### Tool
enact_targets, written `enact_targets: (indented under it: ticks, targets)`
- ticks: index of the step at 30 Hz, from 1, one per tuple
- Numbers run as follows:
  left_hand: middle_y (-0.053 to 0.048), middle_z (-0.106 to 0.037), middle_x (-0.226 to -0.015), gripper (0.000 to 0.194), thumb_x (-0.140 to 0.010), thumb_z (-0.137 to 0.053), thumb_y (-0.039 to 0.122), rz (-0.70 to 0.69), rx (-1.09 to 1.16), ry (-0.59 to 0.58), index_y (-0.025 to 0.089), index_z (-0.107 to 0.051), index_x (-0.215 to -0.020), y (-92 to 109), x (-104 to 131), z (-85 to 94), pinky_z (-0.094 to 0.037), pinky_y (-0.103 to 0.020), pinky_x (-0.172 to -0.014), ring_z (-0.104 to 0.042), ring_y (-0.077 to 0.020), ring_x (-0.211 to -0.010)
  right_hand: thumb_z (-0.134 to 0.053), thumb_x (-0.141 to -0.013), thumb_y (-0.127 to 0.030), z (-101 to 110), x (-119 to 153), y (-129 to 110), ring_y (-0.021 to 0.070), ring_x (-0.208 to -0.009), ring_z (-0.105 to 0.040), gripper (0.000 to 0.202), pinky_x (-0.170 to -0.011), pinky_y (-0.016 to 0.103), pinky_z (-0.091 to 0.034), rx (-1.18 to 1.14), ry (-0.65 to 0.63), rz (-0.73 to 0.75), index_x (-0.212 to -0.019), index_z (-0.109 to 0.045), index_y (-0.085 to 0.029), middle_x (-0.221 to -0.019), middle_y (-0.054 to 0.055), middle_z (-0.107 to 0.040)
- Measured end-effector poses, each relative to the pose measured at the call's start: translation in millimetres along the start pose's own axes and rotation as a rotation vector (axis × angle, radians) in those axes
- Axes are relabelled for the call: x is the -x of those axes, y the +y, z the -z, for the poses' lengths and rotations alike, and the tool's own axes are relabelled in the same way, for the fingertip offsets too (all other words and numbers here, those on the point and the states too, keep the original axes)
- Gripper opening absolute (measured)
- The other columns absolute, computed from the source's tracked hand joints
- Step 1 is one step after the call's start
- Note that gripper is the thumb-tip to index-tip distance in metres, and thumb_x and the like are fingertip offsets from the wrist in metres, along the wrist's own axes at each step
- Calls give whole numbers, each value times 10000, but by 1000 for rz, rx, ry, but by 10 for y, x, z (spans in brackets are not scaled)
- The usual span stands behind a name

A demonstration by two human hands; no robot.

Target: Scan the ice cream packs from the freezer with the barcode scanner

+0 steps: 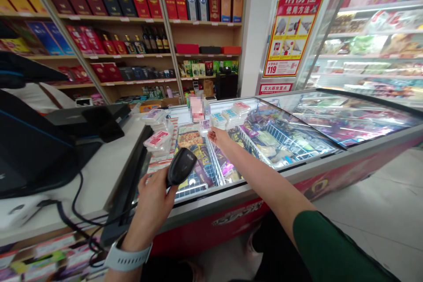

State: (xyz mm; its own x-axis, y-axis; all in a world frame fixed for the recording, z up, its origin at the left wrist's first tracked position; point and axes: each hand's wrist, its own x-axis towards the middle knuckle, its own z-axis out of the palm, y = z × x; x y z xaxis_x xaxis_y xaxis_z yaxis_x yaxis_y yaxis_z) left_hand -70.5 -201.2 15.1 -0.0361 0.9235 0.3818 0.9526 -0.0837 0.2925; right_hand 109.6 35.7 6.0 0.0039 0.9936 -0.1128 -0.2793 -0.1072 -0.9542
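Observation:
My left hand (pixel 155 198) is wrapped round the handle of a black handheld barcode scanner (pixel 181 166), its head tilted over the glass top of a chest freezer. Farther out, my right hand (pixel 218 136) is closed at the edge of a small clear plastic pack (pixel 205 125) with a white and purple label. Just behind that pack, a pink package (pixel 197 106) is partly blurred. Stacked packs with blue labels (pixel 224 117) lie to its right, and packs with red labels (pixel 158 139) lie on the left.
Below the glass, the chest freezer (pixel 317 172) holds wire baskets of frozen goods. A counter (pixel 115 158) with a black checkout terminal (pixel 33 141) and loose cables (pixel 79 202) stands left. Shelves of boxed goods (pixel 125 20) line the back; a lit display fridge (pixel 373 48) is right.

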Motion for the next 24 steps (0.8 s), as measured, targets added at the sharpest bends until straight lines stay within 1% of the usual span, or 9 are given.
enact_targets:
  ticks: [3,7,11,14,16,18,21,24]
  targets:
    - [-117,-681,-1152,344,-869,-440,284,0,1,8,172,-531,-1182,-15,18,26,-265,-521,-1070,-605,-297,-1121,-570,-887,-188,-17,-22,-5,115,-516,-585,141,-526,228,-555,-83,46,-72,-767,-499,-209,-544,-40,-507]
    - [-113,-680,-1150,328,-870,-442,276,5,4,4,175,-537,-1168,-17,25,31,-262,-521,-1070,-600,-294,-1128,-534,-892,-148,8,74,68,120,-571,-621,121,-569,230,-575,-145,71,-135,-792,-496,-203,-583,-25,-544]
    - [-115,-678,-1159,333,-864,-448,269,8,15,2,180,-538,-1172,-17,37,20,-274,-510,-1070,-598,-293,-1133,-557,-883,-160,21,273,185,116,-554,-617,132,-575,227,-572,-137,28,-182,-765,-504,-186,-592,-5,-584]
    - [-113,-674,-1159,340,-850,-466,259,0,34,11,183,-539,-1173,-80,73,41,-306,-491,-1059,-595,-292,-1135,-564,-885,-166,-45,421,249,108,-523,-608,139,-559,222,-561,-88,-46,-203,-752,-523,-173,-588,3,-603]
    - [-118,-675,-1138,328,-842,-488,273,11,57,22,178,-548,-1149,-170,117,82,-366,-459,-1019,-602,-292,-1115,-572,-891,-187,-152,498,276,106,-497,-603,137,-528,218,-548,-42,-107,-211,-760,-539,-165,-592,7,-613]
    - [-129,-674,-1117,326,-841,-500,302,47,87,43,170,-550,-1135,-285,177,146,-429,-421,-952,-617,-290,-1071,-585,-896,-225,-312,555,303,105,-470,-595,145,-487,212,-531,8,-166,-214,-771,-551,-161,-590,5,-618]
    - [-129,-673,-1093,343,-862,-486,352,125,127,70,167,-542,-1146,-455,292,275,-476,-389,-884,-634,-282,-1019,-619,-890,-312,-620,606,359,107,-447,-588,185,-442,206,-512,78,-244,-216,-797,-565,-161,-590,3,-621]
    - [-122,-674,-1103,372,-871,-478,383,204,153,80,174,-534,-1174,-580,413,402,-487,-382,-880,-638,-281,-1035,-654,-860,-406,-950,624,440,118,-428,-582,265,-423,226,-517,142,-291,-225,-839,-564,-157,-580,5,-613]
